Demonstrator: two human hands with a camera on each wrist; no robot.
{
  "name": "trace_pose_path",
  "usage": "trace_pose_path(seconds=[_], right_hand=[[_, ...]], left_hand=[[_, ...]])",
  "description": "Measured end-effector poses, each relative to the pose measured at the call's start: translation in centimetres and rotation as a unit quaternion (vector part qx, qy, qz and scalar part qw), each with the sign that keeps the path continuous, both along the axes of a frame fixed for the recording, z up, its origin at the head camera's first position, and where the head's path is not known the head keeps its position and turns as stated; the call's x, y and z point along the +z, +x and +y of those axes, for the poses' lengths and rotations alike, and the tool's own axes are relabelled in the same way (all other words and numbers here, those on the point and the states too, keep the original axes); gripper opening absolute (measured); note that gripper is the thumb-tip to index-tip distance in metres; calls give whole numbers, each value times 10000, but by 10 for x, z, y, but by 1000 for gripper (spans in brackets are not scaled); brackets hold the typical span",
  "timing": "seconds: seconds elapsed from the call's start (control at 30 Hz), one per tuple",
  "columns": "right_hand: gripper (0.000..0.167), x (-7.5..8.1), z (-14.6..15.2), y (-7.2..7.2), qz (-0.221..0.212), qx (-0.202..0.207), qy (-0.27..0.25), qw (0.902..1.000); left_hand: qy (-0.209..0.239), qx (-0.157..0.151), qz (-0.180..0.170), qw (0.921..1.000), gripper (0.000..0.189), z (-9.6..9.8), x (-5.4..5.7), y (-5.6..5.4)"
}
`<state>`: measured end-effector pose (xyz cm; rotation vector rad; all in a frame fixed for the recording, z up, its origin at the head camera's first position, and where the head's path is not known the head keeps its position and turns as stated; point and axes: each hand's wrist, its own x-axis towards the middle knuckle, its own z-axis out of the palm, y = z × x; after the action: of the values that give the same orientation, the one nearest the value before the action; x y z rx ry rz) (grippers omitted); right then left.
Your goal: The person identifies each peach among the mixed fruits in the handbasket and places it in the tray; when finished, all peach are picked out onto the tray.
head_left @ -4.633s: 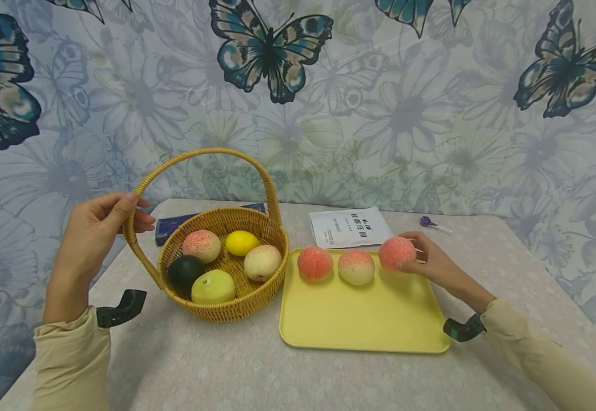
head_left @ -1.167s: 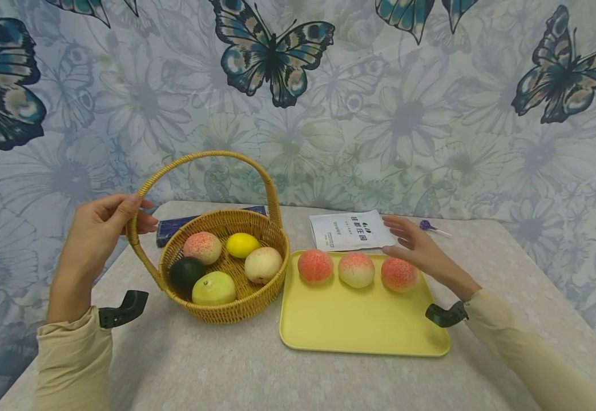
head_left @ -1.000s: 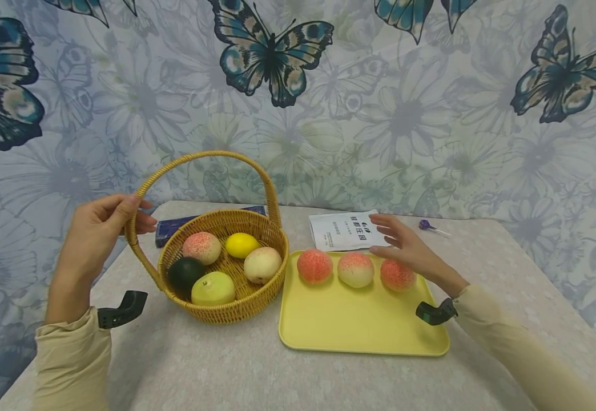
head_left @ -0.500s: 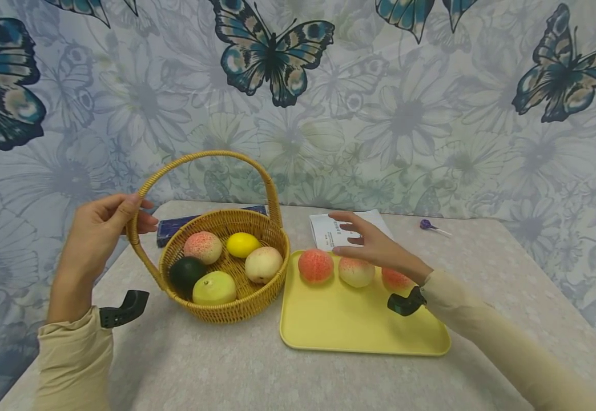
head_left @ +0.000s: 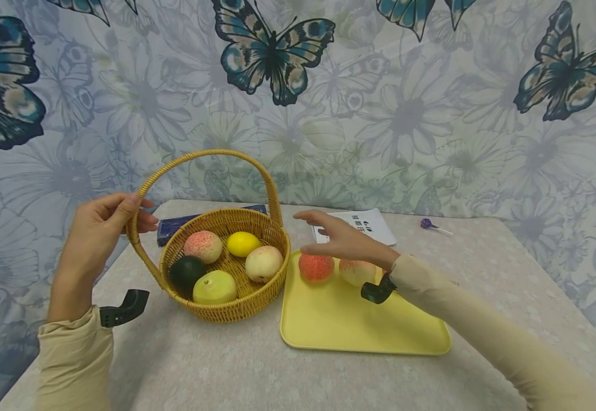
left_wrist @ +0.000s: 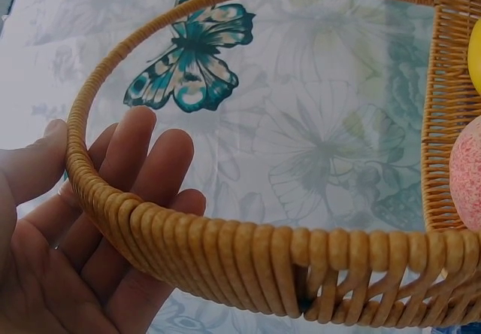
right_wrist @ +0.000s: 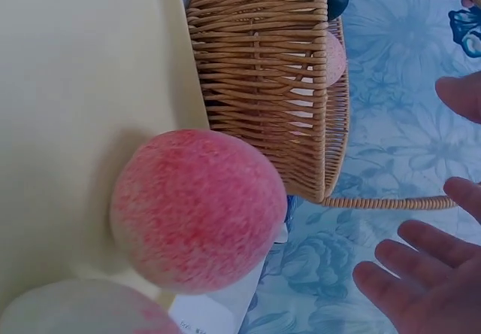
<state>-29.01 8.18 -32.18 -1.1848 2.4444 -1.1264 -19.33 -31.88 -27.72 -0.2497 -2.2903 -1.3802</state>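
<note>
My left hand [head_left: 101,225] holds the handle [head_left: 214,152] of a wicker basket [head_left: 226,313] at its left side, thumb in front and fingers behind. Inside the basket lie a speckled peach [head_left: 202,246], a yellow lemon [head_left: 243,244], a dark green fruit [head_left: 187,273], a yellow-green fruit [head_left: 214,287] and a pale fruit [head_left: 264,264]. My right hand [head_left: 344,238], fingers spread and holding nothing, is over the back left of the yellow tray [head_left: 359,331]. Below it sit a red peach [head_left: 316,269] and a paler peach [head_left: 355,273]; my forearm covers most of the third peach.
Behind the tray lies a white printed packet [head_left: 372,224], partly covered by my right hand. A purple lollipop [head_left: 426,223] lies at the back right. A dark blue flat object [head_left: 172,229] is behind the basket. A butterfly-patterned backdrop [head_left: 406,114] rises at the table's back.
My right hand has let go of the third peach, leaving it on the tray, and has moved left across the tray toward the basket. My left hand keeps its hold on the handle.
</note>
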Motion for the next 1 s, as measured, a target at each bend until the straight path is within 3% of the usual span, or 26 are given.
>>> trace_pose_path(seconds=[0.17,0.47,0.63,0.8,1.0], right_hand=[[68,2,-19,-5,174,237,255,9992],[70,3,-53,-9,21,641,368,9973],[67,1,-66,-14,185,816,819,9931],[64,-2,-73,-22,206,839,1133,9898],[64,-4,-82,-27,183,829,1112,9902]], left_hand=[[-56,28,-4,10000,32,0,0,0],[6,-17,-13,10000,31,-1,-1,-1],[-79,51,-24,10000,33,0,0,-1],[-61,28,-37,10000,32,0,1,0],[-18,-13,-46,10000,32,-1,0,1]])
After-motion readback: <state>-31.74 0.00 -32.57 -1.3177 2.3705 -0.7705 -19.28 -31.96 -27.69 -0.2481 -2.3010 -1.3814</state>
